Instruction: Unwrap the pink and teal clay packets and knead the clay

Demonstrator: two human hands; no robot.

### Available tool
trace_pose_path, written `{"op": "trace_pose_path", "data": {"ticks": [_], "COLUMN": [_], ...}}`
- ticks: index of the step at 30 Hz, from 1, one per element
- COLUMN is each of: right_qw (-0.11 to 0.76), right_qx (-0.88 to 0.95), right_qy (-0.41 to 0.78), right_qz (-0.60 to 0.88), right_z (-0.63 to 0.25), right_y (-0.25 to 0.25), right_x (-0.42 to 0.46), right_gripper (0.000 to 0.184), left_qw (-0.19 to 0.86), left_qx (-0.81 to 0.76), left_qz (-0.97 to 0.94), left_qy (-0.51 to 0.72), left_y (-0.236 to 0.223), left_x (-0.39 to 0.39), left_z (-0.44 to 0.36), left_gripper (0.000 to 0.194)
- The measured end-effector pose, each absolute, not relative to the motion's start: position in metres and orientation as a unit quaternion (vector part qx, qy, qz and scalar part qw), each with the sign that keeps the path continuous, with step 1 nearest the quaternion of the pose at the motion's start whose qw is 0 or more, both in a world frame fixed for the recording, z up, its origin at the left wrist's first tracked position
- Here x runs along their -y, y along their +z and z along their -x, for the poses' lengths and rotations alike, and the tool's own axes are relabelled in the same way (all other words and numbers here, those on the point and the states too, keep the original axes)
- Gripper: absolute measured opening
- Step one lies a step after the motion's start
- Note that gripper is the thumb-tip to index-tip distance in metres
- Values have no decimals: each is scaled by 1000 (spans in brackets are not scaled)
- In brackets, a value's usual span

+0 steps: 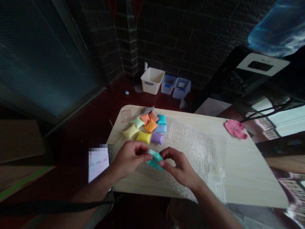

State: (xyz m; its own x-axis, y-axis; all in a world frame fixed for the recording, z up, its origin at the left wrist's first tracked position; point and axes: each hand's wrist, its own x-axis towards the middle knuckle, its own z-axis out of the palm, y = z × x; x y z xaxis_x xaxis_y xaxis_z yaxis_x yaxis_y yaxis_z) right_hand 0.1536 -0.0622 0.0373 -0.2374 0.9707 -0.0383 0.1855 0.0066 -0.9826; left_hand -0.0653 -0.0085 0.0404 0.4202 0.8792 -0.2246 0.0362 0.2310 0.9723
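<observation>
A small turquoise packet is held between my two hands above the near part of the table. My left hand pinches its left end between thumb and fingers. At the other end my right hand grips it in the same way. Just beyond lies a cluster of small pillow-shaped packets, among them a yellow packet, a purple packet, an orange packet and a pale green packet. Under my hands, bubble wrap is spread over the tabletop.
The light wood table carries a crumpled pink item at its far right. A phone showing a timer is by the left edge. On the floor beyond are a white basket and clear bins. A water dispenser stands right.
</observation>
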Motion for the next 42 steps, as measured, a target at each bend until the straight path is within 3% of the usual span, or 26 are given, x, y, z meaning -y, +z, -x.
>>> {"op": "trace_pose_path", "data": {"ticks": [4,9,14,26,33,37,39,42], "right_qw": [387,496,556,441,472,486,476,451], "right_qx": [609,423,362,449,365,320,334,394], "right_qy": [510,578,540,613,669,690,699,685], "right_qz": [468,491,518,478,442,431,416,415], "right_z": [-146,-145,-140,-146,-143,-139,-137,-133], "right_y": [32,23,26,29,30,29,29,29], "right_x": [62,59,58,60,59,61,63,67], "right_gripper": [16,14,19,34,29,30,36,72], "left_qw": [659,662,671,590,674,654,623,592], "left_qx": [-403,-394,-404,-451,-448,-450,-468,-508], "left_qz": [-543,-522,-507,-598,-514,-511,-511,-460], "left_qy": [330,366,361,302,284,330,363,423], "left_y": [37,24,18,40,36,34,34,35], "left_x": [20,30,34,21,21,22,19,14], "left_z": [53,42,32,49,49,47,48,50], "left_gripper": [18,35,29,35,34,38,38,37]}}
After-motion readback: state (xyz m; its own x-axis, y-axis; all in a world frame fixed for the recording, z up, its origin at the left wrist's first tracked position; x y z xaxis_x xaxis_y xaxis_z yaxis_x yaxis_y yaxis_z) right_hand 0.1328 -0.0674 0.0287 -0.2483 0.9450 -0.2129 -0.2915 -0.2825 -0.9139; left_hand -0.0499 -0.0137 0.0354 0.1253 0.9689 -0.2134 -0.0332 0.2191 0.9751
